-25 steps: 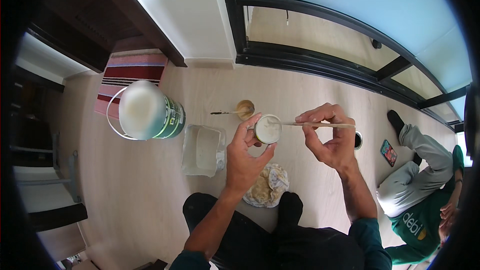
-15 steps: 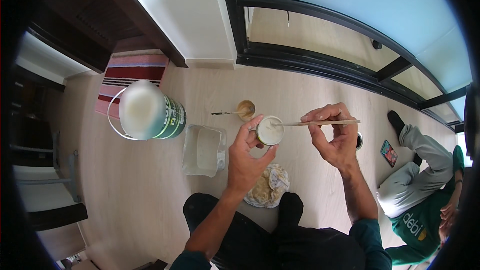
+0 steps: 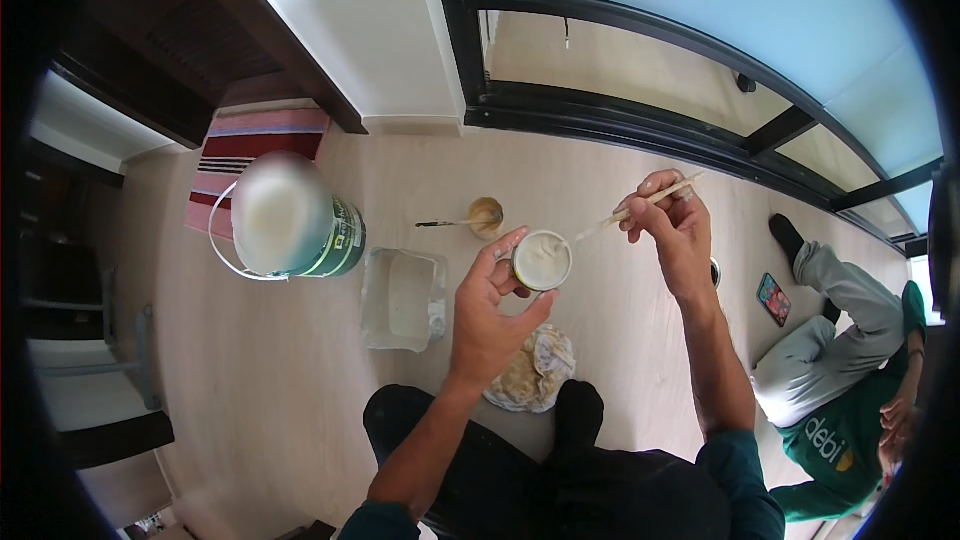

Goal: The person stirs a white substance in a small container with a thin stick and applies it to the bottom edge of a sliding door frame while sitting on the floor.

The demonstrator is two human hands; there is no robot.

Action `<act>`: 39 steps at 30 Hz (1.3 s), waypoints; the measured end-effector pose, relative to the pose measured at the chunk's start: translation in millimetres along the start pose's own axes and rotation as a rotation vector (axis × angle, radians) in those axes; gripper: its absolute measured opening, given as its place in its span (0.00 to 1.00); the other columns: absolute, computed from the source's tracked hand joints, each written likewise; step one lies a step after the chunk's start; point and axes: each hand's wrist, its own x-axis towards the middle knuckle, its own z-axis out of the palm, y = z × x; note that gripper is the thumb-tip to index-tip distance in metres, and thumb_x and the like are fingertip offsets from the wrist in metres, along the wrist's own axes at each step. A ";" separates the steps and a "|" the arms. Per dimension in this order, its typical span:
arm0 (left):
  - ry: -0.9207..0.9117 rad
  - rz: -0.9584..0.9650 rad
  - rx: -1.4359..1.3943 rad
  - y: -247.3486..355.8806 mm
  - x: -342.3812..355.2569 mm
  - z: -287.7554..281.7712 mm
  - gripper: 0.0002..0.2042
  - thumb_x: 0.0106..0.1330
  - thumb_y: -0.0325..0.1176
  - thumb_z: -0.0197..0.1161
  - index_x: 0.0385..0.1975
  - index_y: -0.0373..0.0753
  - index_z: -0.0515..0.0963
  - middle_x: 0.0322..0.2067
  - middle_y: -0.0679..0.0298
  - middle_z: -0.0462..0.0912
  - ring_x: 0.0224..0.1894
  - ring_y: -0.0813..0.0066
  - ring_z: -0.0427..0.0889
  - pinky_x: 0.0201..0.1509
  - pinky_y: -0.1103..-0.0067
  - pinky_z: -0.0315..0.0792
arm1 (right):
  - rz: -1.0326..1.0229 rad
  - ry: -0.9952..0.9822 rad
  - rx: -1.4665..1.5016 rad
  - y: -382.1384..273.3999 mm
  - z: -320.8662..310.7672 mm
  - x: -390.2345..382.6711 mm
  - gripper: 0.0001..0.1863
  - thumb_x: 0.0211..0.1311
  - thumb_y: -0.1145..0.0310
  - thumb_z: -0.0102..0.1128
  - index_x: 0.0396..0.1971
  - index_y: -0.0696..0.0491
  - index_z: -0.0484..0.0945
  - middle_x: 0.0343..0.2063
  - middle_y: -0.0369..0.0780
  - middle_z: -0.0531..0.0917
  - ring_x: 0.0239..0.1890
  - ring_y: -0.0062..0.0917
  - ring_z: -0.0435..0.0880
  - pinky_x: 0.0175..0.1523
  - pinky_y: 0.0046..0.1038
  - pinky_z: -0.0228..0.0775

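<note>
My left hand [image 3: 497, 302] is closed around a small round tub [image 3: 543, 260] and tips its open top toward me. Creamy white paste fills the tub, with a smeared mark on its surface. To the right, my right hand [image 3: 672, 225] pinches a thin wooden stick [image 3: 603, 225] whose lower end is coated with whitish paste. That end points at the tub and hangs just off its rim, apart from it. Beyond the tub, a small cup [image 3: 487, 218] with brownish residue stands on the floor, and a thin dark-tipped brush [image 3: 442, 224] reaches out from it.
Left of my hands sit a paste-smeared plastic basin [image 3: 438, 315] and a green-and-white bucket [image 3: 348, 237]. A stained cloth [image 3: 528, 380] lies by my feet. Rightward are a partly hidden dark round container [image 3: 715, 273], a phone [image 3: 774, 300] and a seated person [image 3: 850, 360]. A black-framed glass partition [image 3: 620, 130] runs behind.
My right hand has risen and drawn the stick away from the paste, tilting it upward to the right. My left hand keeps the tub in nearly the same place.
</note>
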 end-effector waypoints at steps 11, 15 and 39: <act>-0.052 0.007 0.013 2.3 -1.2 -9.0 0.37 0.59 0.14 0.73 0.70 0.27 0.64 0.58 0.52 0.83 0.59 0.69 0.84 0.62 0.76 0.78 | -0.031 0.055 0.015 3.0 -10.0 9.4 0.06 0.70 0.72 0.66 0.41 0.53 0.77 0.30 0.39 0.86 0.30 0.18 0.85 0.33 0.21 0.75; -0.051 0.021 -0.039 1.2 0.0 -4.7 0.34 0.62 0.16 0.71 0.70 0.30 0.67 0.52 0.56 0.87 0.53 0.77 0.85 0.56 0.79 0.77 | 0.051 0.028 0.080 6.2 -7.5 12.1 0.06 0.71 0.67 0.68 0.36 0.52 0.80 0.26 0.37 0.86 0.27 0.16 0.83 0.31 0.19 0.73; -0.075 -0.035 -0.028 -10.9 12.8 -7.4 0.35 0.62 0.16 0.70 0.71 0.32 0.66 0.54 0.57 0.85 0.54 0.76 0.84 0.58 0.79 0.76 | 0.071 -0.058 0.055 18.5 -16.3 30.1 0.06 0.65 0.77 0.61 0.40 0.53 0.76 0.33 0.42 0.87 0.32 0.21 0.86 0.33 0.21 0.76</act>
